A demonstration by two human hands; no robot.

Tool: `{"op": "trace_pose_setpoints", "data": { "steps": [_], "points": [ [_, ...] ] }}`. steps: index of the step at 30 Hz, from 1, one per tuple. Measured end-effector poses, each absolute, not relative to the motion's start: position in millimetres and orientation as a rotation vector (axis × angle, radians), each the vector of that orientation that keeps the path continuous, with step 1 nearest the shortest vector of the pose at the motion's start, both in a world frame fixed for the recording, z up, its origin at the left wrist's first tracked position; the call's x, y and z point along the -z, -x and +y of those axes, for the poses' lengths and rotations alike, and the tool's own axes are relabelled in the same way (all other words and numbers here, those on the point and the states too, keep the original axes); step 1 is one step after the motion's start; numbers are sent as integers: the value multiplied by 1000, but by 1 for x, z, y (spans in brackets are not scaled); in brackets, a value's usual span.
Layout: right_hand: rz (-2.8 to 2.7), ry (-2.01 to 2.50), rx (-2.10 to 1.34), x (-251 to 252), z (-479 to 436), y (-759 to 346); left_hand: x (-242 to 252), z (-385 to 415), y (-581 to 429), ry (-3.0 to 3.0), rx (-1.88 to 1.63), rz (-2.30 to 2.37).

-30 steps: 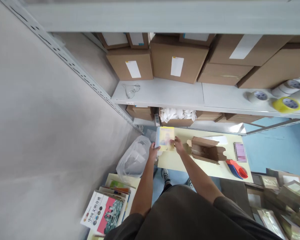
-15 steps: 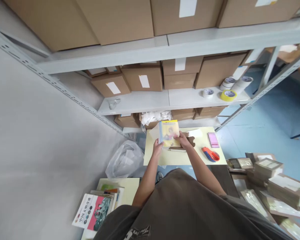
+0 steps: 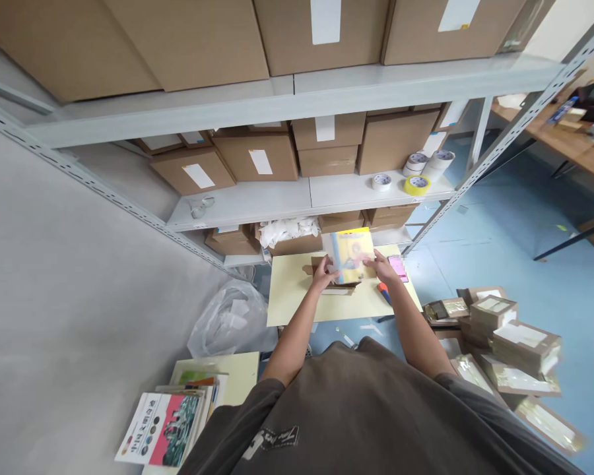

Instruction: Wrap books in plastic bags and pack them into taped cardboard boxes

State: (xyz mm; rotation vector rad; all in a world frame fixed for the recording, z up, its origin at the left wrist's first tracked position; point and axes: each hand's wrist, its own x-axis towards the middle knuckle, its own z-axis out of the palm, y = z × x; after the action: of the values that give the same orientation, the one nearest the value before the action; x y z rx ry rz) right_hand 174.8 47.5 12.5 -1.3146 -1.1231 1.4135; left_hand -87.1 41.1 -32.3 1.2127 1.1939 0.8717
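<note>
A thin yellow and blue picture book [image 3: 352, 253] is held between both my hands above the pale yellow table [image 3: 291, 298]. My left hand [image 3: 323, 274] grips its left edge, and my right hand [image 3: 381, 268] has the right edge. Some clear or whitish wrapping seems to show along the book's left side. Below the book lies brown cardboard [image 3: 337, 290], mostly covered by it. An orange and blue tape dispenser [image 3: 384, 293] is partly hidden behind my right forearm. Beyond it, near the table's right edge, lies a pink, phone-like rectangle [image 3: 398, 268].
A metal rack [image 3: 257, 210] ahead carries cardboard boxes [image 3: 255, 155] and tape rolls [image 3: 416, 185]. To the left are a clear plastic bag [image 3: 228, 320] and a stack of books [image 3: 161, 429]. Taped parcels [image 3: 519, 346] are piled at right.
The view has swung to the right. Both hands have carried the book rightward over the table, uncovering cardboard at its left; my right forearm now covers part of the tape dispenser.
</note>
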Motion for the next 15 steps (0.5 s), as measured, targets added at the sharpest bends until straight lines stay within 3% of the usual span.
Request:
{"op": "trace_pose_setpoints", "data": {
  "steps": [6, 15],
  "points": [
    [-1000, 1052, -1704, -5, 34, -146, 28, 35, 84, -907, -884, 961],
    [-864, 1002, -1794, 17, 39, -107, 32, 36, 107, -678, -961, 991]
  ]
}}
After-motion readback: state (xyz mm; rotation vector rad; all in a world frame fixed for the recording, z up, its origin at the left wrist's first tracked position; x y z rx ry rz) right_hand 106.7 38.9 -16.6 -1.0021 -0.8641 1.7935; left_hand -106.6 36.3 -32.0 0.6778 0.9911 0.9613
